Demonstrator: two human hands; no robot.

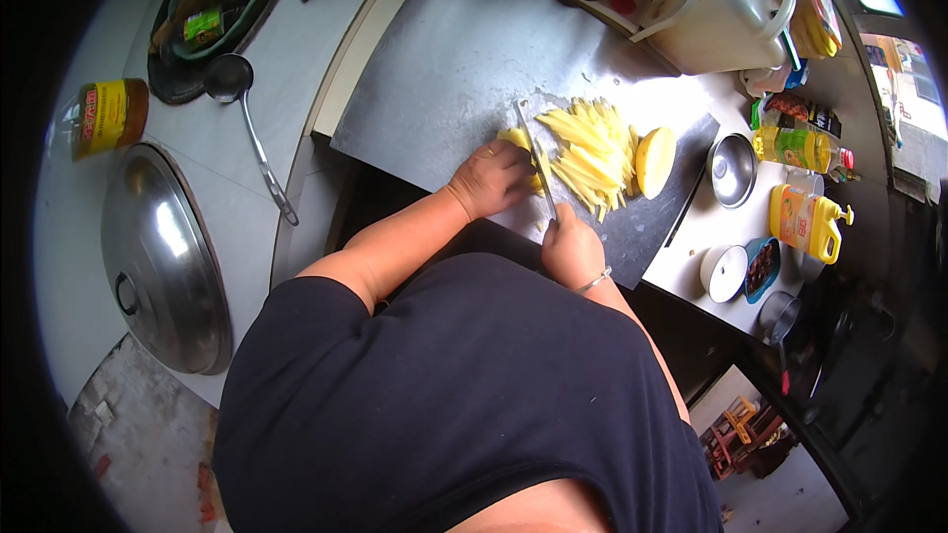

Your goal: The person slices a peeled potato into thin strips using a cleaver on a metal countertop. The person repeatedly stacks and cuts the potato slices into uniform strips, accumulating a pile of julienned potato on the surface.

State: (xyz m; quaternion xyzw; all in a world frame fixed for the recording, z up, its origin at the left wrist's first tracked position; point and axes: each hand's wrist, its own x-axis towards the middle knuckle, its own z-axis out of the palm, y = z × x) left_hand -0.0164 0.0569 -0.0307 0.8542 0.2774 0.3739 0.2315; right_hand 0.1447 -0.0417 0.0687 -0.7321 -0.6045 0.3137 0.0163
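Observation:
My right hand [574,246] grips the handle of a kitchen knife [535,155], whose blade points away from me with its spine up. Curled fingers of my left hand [495,176] press on a piece of peeled potato [516,137] just left of the blade; most of that piece is hidden under them. To the right of the knife lies a heap of potato strips [592,152]. A potato half [656,163] rests at the right side of the heap. All of this sits on a grey metal worktop [444,74].
At left are a ladle [255,137], a large domed metal lid [167,259] and a labelled jar [111,118]. At right stand a metal bowl [732,170], an oil bottle [792,148], a yellow pump jug [803,222] and a white bowl [724,274]. A plastic container [722,15] stands at the back.

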